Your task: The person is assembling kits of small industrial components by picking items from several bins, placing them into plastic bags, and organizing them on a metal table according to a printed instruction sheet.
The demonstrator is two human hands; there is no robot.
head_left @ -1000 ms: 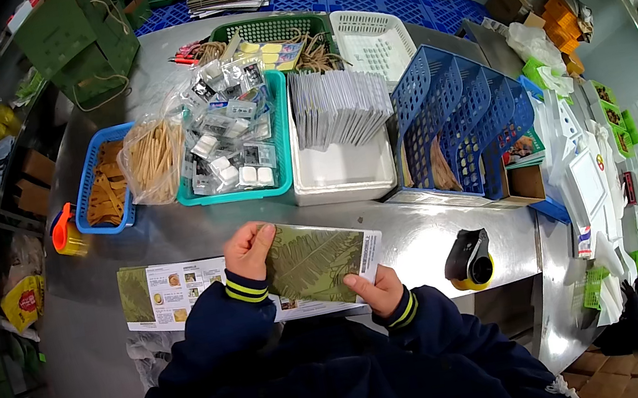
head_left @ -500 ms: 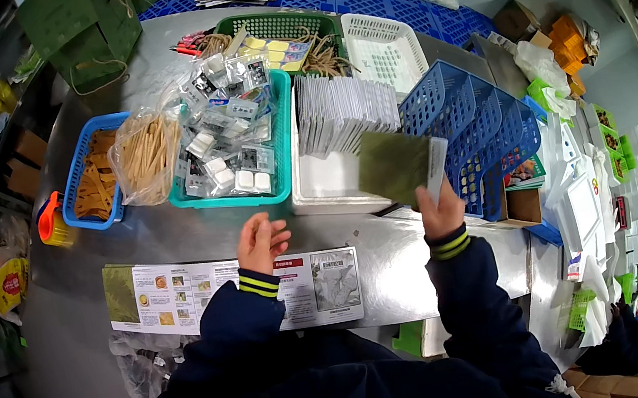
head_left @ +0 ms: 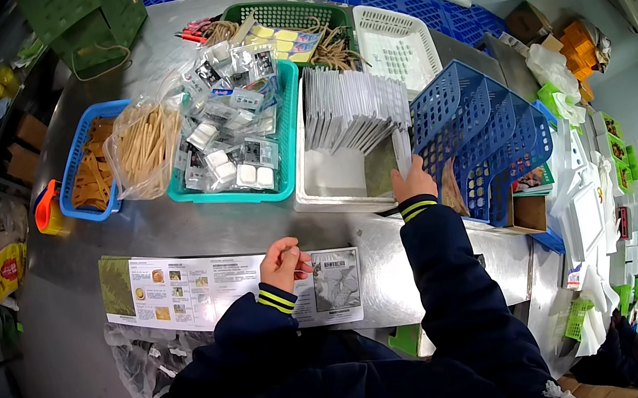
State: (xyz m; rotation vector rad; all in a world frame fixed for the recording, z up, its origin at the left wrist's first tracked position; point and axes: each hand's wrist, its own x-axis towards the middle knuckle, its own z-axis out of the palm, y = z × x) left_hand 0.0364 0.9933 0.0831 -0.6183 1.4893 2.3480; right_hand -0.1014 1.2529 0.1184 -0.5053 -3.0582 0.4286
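Observation:
My right hand (head_left: 415, 181) is closed on a folded leaflet (head_left: 402, 150), held upright at the right end of a white foam box (head_left: 341, 204). Inside that box stands a row of folded leaflets (head_left: 350, 105), leaning close together. My left hand (head_left: 284, 265) hovers with loosely bent fingers over an unfolded printed leaflet (head_left: 218, 279) lying flat on the metal table. I see nothing held in it. The leaflet has a green panel at its left end and a grey picture at its right.
Left of the box are a teal basket (head_left: 239, 197) of small clear packets, a bag of wooden sticks (head_left: 147, 152) and a blue basket (head_left: 117, 201). A blue divided rack (head_left: 485, 129) stands on the right. Behind are a white basket (head_left: 397, 42) and a green basket (head_left: 288, 14).
My right hand has carried the green-faced leaflet left and into the foam box, turning it upright. My left hand has shifted right and nearer to me, its fingers more bent.

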